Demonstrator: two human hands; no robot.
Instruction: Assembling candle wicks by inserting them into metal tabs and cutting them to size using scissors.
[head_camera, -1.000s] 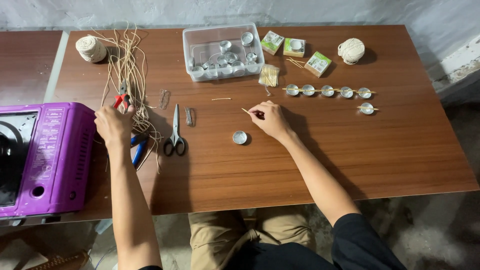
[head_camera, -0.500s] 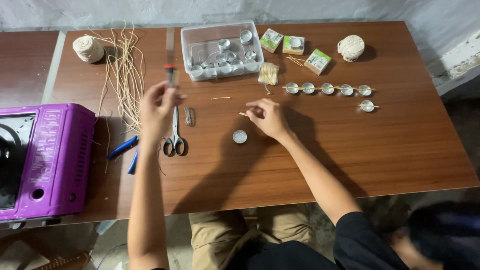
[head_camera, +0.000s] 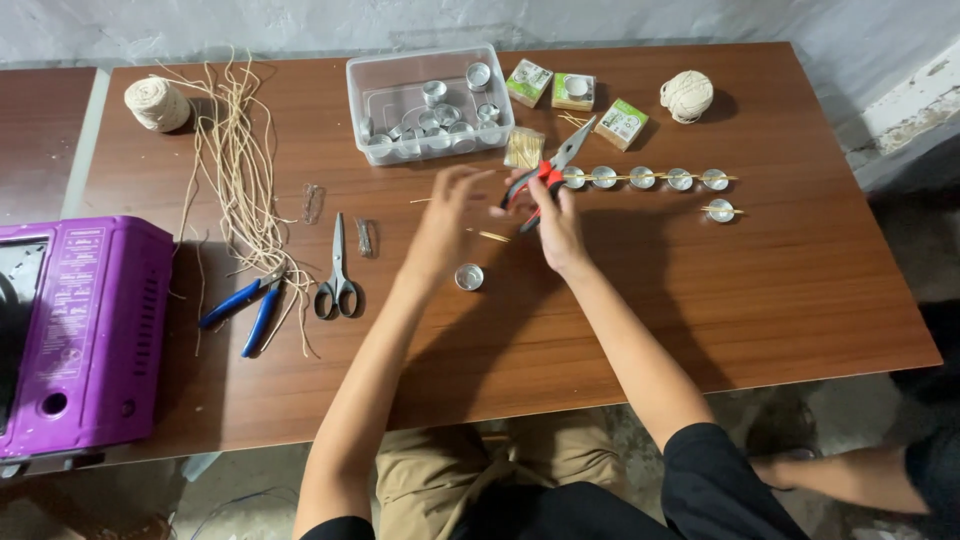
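Head view: your right hand (head_camera: 556, 222) grips red-handled pliers (head_camera: 545, 175) above the counter (head_camera: 620, 320); your left hand (head_camera: 447, 215) hovers beside them, fingers spread and empty, over a small metal cup (head_camera: 469, 276) near scissors (head_camera: 338, 272).

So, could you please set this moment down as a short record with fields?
Surface: brown wooden table
Right hand: grips red-handled pliers, tips pointing up toward the boxes
Left hand: open, fingers spread beside the pliers
Below the hands: one small metal cup
Left of the hands: scissors, blue-handled pliers, loose cords
Far left: purple stove
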